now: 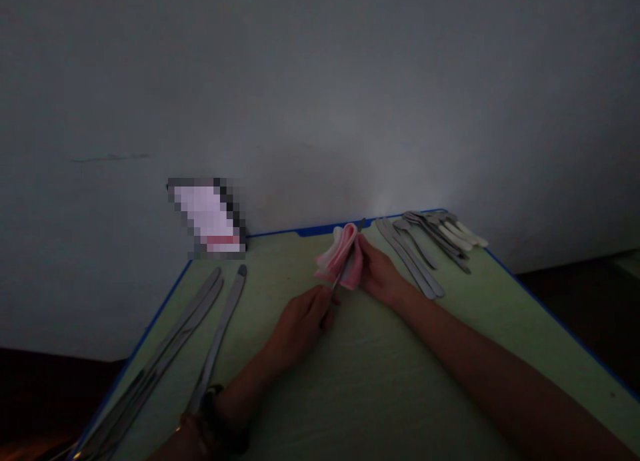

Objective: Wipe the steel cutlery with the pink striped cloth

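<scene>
My left hand [305, 318] is closed around the handle of a table knife [335, 282], which points up and away from me. A folded pink and white cloth [345, 251] is wrapped about the knife's blade, and my right hand [376, 268] pinches it from the right side. The knife's dark tip shows just past the cloth. Both hands are above the middle of the pale green table [400, 381]. My right fingers are partly hidden behind the cloth.
Several table knives [195, 321] lie along the table's left side. To the right lie more knives [407, 258], spoons [415, 241], forks [440, 234] and white-handled cutlery [457, 233]. A blurred-out phone-like slab [205, 214] leans on the grey wall [320, 101] behind.
</scene>
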### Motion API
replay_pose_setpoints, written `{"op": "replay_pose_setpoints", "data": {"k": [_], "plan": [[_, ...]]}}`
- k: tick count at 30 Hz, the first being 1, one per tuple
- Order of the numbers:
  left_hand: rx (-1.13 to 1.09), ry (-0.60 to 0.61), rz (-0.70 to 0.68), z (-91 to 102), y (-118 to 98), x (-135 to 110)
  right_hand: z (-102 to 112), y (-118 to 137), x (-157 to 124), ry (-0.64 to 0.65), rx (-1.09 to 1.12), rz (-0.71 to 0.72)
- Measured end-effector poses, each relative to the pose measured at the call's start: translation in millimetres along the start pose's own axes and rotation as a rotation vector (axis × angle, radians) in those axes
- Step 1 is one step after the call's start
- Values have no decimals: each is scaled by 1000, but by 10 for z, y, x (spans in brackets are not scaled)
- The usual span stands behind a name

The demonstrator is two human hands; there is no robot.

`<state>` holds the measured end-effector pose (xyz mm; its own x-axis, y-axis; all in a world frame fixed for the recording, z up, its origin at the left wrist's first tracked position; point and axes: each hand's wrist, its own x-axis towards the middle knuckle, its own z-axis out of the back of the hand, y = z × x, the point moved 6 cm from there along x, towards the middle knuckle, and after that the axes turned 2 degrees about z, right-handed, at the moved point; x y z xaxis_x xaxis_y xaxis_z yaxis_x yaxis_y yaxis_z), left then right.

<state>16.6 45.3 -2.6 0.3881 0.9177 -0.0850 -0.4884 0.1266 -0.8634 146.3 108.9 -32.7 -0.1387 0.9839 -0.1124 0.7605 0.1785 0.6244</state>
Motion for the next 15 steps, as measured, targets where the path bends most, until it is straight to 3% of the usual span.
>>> {"op": "replay_pose_setpoints", "data": {"k": [3,9,15], "plan": [[54,1,-6,3,-2,5,-2,5,0,-18,44,-19],[84,-133,-12,78,-25,5,11,-25,-18,-34,38,-63],[129,-187,14,106,-10,9,-43,-4,-41,-36,36,-83]]}}
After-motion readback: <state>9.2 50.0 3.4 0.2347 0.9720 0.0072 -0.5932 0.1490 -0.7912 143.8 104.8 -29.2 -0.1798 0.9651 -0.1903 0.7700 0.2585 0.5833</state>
